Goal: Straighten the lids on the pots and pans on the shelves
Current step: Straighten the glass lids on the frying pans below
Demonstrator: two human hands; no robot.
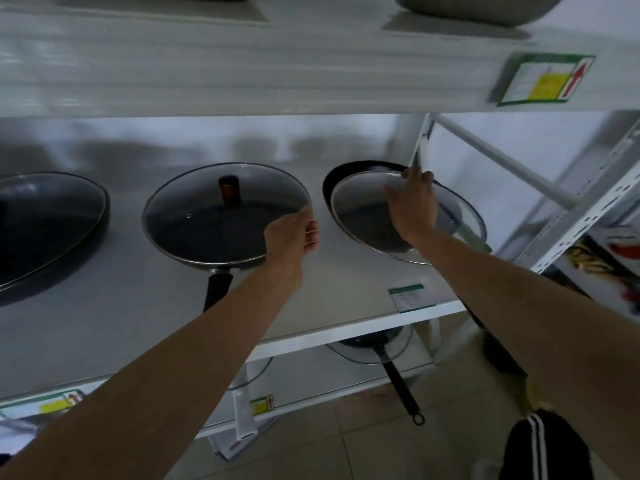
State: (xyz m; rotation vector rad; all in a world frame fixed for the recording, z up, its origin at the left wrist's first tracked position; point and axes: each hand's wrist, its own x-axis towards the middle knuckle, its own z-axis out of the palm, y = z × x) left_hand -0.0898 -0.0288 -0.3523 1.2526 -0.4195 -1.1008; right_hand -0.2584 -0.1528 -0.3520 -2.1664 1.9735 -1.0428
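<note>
Step in hand, as judged: straightening the glass lid (363, 216) on the right-hand black frying pan (341, 173), middle shelf (138, 306). Lid off-centre, slid toward 5 o'clock; pan rim exposed as a dark crescent from 9 to 12 o'clock; lid's near edge overhanging the pan on the 5 o'clock side.

Right hand (412, 206) laid across that lid, fingertips hooked over its far rim at 12 o'clock. Grip narrow, closed on the lid edge; knob hidden under the palm, if present. Left hand (292, 237) at the 3 o'clock rim of the centre lidded pan (207, 223), fingers curled against the metal band; cannot tell whether clamped on the rim or only resting. That lid looks seated true, brown knob (228, 190) upright near its centre. Third pan (45, 230) at far left, lid on, partly out of frame.

Next move, judged: push lid toward 11 o'clock until the crescent closes evenly, then let it settle flat; left hand likely only steadying.

Edges and room:
- Shelf upright (420, 143) touching or just beside the right fingertips at 12 o'clock; little room behind.
- Upper shelf (242, 71) overhead; limited lift height.
- Shelf front edge near at 6 o'clock, price tag (410, 297) there.
- Gap between the two pans narrow; left hand occupies it.
- Glass on metal: likely slippery.
</note>
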